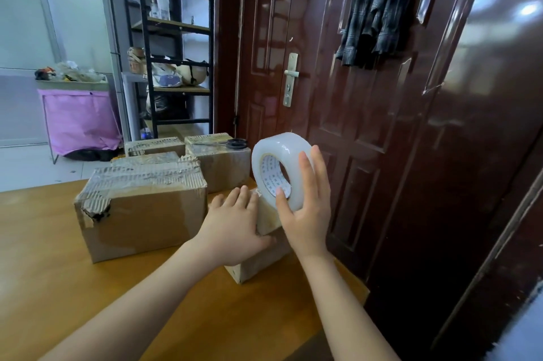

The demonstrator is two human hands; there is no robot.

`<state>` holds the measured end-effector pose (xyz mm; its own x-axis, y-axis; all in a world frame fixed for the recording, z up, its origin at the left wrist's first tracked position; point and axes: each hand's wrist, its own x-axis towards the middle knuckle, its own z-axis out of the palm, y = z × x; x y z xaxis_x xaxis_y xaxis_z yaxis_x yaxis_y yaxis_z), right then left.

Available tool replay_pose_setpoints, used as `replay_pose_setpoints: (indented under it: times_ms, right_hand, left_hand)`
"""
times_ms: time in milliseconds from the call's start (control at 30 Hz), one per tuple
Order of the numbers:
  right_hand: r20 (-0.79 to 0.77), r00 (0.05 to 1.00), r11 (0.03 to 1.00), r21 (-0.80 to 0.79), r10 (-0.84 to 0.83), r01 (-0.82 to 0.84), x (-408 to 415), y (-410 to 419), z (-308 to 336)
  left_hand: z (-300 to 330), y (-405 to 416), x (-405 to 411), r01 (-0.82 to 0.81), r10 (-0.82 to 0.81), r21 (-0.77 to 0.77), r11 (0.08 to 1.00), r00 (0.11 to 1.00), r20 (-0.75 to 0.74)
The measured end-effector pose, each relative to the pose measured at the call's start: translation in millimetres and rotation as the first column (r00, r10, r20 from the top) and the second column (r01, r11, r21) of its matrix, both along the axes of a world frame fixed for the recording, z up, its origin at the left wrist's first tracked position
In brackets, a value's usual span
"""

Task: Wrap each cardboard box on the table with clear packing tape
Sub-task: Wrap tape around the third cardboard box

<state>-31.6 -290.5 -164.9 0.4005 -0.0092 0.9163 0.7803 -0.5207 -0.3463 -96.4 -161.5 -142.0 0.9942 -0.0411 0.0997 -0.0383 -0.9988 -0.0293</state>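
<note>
A small cardboard box (258,263) sits near the right edge of the wooden table (58,287). My left hand (235,225) presses flat on its top, fingers straight. My right hand (308,210) grips a large roll of clear packing tape (276,155) held just above the box, thumb at the core and fingers around the outer rim. A strip of tape runs from the roll down onto the box top. A bigger torn, taped box (141,213) stands to the left.
Three more taped boxes (217,160) are stacked behind, with black scissors (235,143) lying on the far right one. A dark red door (382,96) stands close on the right. A black shelf rack (176,37) and a pink bin (79,119) are beyond the table.
</note>
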Motion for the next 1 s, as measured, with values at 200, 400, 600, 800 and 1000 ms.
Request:
replay_pose_setpoints:
  times_ms: [200, 400, 600, 800, 1000]
  right_hand:
    - [-0.050, 0.998, 0.995, -0.096, -0.029, 0.024, -2.3, -7.6, 3.9]
    - [-0.271, 0.959, 0.854, -0.516, -0.085, -0.070, -29.5, -40.2, 56.6]
    - [-0.568, 0.735, 0.361, -0.817, -0.370, -0.449, -70.5, -131.3, 93.2]
    - [-0.687, 0.400, 0.213, -0.626, -0.607, -0.751, -96.5, -166.1, 94.0]
    - [-0.696, 0.483, 0.272, -0.680, -0.532, -0.681, -102.3, -173.4, 81.4]
  left_hand:
    - [-1.7, -1.9, 2.8, -0.023, 0.023, 0.000, 1.000, 0.999, 0.024]
    - [0.4, -0.8, 0.0, -0.037, 0.037, 0.013, 0.999, 0.999, 0.021]
    - [4.7, -3.2, -0.3, -0.036, 0.036, -0.017, 0.999, 0.999, 0.015]
    - [2.6, -20.1, -0.5, 0.013, -0.011, -0.075, 0.997, 1.000, 0.028]
    - [12.0, -15.7, -1.4, -0.004, 0.017, -0.302, 0.953, 0.999, 0.038]
